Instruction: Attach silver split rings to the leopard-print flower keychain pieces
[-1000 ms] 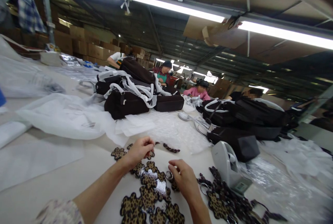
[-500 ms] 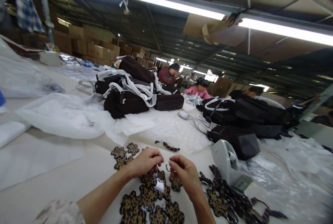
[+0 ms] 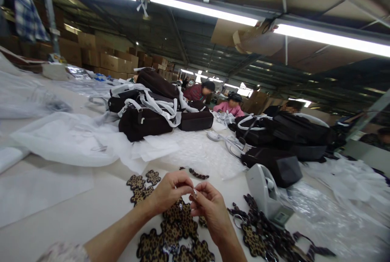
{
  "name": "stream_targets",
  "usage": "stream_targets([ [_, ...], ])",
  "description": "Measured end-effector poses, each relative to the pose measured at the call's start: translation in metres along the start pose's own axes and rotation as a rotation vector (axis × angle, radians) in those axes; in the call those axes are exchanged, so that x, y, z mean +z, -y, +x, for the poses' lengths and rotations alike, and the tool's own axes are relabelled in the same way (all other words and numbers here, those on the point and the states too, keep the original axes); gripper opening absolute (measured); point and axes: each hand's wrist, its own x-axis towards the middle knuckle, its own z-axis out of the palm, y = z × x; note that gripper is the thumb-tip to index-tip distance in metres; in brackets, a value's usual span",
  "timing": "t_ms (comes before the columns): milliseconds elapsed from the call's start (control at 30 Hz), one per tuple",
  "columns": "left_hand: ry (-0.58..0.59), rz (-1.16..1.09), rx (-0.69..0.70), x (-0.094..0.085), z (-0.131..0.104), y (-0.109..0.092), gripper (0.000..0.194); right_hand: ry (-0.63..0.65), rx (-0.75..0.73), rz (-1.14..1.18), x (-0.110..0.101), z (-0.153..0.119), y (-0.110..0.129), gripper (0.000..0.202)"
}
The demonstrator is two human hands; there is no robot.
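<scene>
My right hand [image 3: 210, 207] pinches a small silver metal ring [image 3: 194, 193], seen almost edge-on. Thumb and fingertips of my left hand [image 3: 172, 189] are closed on the ring's near side, touching my right fingers. Below both hands lies a cluster of leopard-print flower-shaped pieces [image 3: 170, 231] with dark edges, some with shiny parts among them. More of these flower pieces [image 3: 136, 181] lie to the left of my left hand. Beyond the hands rests a short dark patterned strap [image 3: 198, 174].
At right, a heap of dark patterned straps with rings [image 3: 269, 229] lies beside a grey-white tape dispenser [image 3: 261, 189]. Dark bags with wrapped handles [image 3: 146, 122] and black bags [image 3: 274, 164] stand farther back. White wrapping [image 3: 67, 140] covers the left. Several people work beyond.
My hands have come together: the left fingers, apart from the ring before, now meet it in my right hand. The ring has turned nearly edge-on. The view has shifted slightly.
</scene>
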Motion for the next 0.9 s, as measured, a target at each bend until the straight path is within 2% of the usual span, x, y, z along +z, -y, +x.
stream_targets([
  [133,-0.016,-0.125,-0.148,0.001,0.001,0.006,0.013,-0.071,-0.153,-0.107,-0.007,0.003,-0.001,0.037],
  [300,-0.056,-0.285,-0.235,0.0,0.003,0.011,0.023,-0.035,-0.323,-0.213,-0.011,0.004,-0.007,0.03],
  [467,0.006,-0.355,-0.254,0.0,0.002,0.005,0.026,-0.047,-0.348,-0.203,-0.006,0.004,-0.013,0.039],
  [567,0.042,-0.358,-0.257,-0.001,0.0,0.003,0.025,0.034,-0.357,-0.243,-0.01,0.004,-0.01,0.036],
  [700,0.111,-0.379,-0.265,-0.001,-0.001,0.001,0.024,0.134,-0.291,-0.207,-0.018,0.003,-0.005,0.025],
  [800,0.147,-0.52,-0.293,0.0,-0.001,0.001,0.035,0.134,-0.278,-0.111,-0.018,0.003,-0.004,0.021],
  [900,0.157,-0.689,-0.312,0.002,-0.001,0.001,0.039,0.094,-0.342,-0.034,-0.013,0.003,-0.005,0.02],
])
